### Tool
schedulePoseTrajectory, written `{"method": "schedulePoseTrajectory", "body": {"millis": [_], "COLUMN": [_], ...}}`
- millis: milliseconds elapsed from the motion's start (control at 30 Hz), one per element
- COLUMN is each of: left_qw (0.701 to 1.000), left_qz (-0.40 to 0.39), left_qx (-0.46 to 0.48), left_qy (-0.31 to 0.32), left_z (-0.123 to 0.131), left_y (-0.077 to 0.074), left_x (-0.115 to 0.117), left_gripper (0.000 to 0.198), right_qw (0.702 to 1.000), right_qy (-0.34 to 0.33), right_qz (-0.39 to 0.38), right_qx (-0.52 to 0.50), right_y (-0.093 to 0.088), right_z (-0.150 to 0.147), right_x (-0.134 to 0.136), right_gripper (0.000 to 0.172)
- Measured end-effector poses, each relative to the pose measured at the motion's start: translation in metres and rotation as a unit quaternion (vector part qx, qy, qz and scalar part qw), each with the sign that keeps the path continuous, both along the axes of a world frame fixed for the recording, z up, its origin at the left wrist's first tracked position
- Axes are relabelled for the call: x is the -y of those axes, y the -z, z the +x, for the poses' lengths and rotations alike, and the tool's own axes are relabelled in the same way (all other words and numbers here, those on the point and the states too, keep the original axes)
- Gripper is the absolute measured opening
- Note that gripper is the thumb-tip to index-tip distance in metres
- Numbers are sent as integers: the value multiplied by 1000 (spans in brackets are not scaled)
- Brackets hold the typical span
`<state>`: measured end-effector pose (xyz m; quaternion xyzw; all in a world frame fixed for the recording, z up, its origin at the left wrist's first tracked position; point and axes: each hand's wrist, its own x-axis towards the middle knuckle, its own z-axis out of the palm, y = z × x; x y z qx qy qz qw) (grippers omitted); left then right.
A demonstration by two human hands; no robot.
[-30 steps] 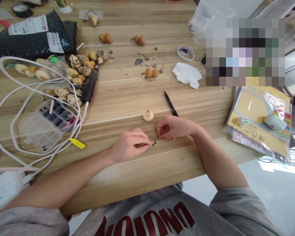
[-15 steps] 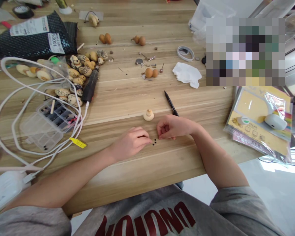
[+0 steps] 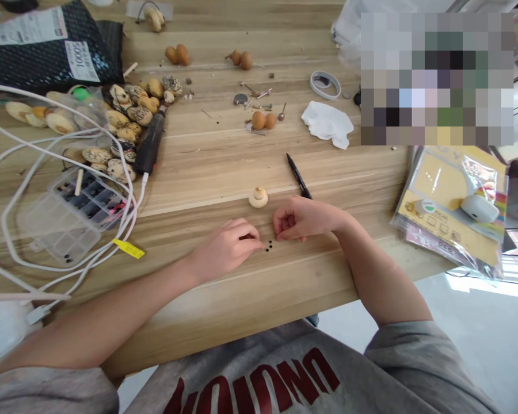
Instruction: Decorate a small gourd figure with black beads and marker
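Three tiny black beads (image 3: pixel 270 246) lie on the wooden table between my hands. My left hand (image 3: pixel 228 248) rests just left of them, thumb and forefinger pressed together close to the beads. On the other side, my right hand (image 3: pixel 306 219) is curled, its thumb and fingertips pinched near the tabletop. Whatever either pinch holds, if anything, is too small or hidden. A small pale gourd (image 3: pixel 258 198) stands a little beyond the beads. Past my right hand lies a black pen (image 3: pixel 297 172), its near end close to the knuckles.
At left, white cables (image 3: pixel 132 198) loop over a compartment box (image 3: pixel 92 198) and beside a black rotary tool (image 3: pixel 152 144). Patterned gourds (image 3: pixel 140 115) are heaped behind. Brown gourds (image 3: pixel 259 119), small metal bits, a tape ring (image 3: pixel 325 85) and crumpled tissue (image 3: pixel 328 123) lie farther back. Packaged sheets (image 3: pixel 449 207) sit right.
The camera view has shifted slightly, so the table items appear higher and farther left. Both hands keep nearly the same pose beside the beads, and the gourd stays in place.
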<state>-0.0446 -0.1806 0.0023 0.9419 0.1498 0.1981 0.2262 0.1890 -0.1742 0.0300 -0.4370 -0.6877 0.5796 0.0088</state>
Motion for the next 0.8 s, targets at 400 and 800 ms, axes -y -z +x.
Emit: {"method": "schedulePoseTrajectory", "body": {"millis": [400, 800], "left_qw": [1000, 999], "left_qz": [14, 15], "left_qx": [-3, 34], "left_qy": [0, -31], "left_z": [0, 2], "left_y": [-1, 0], "left_x": [2, 3], "left_gripper": [20, 18], "right_qw": [1000, 1000], "right_qy": [0, 1], "right_qz": [-9, -6], "right_qx": [-9, -4], "right_y": [-1, -2], "right_z": [0, 0], "right_x": [-1, -1], "right_gripper": [4, 6]}}
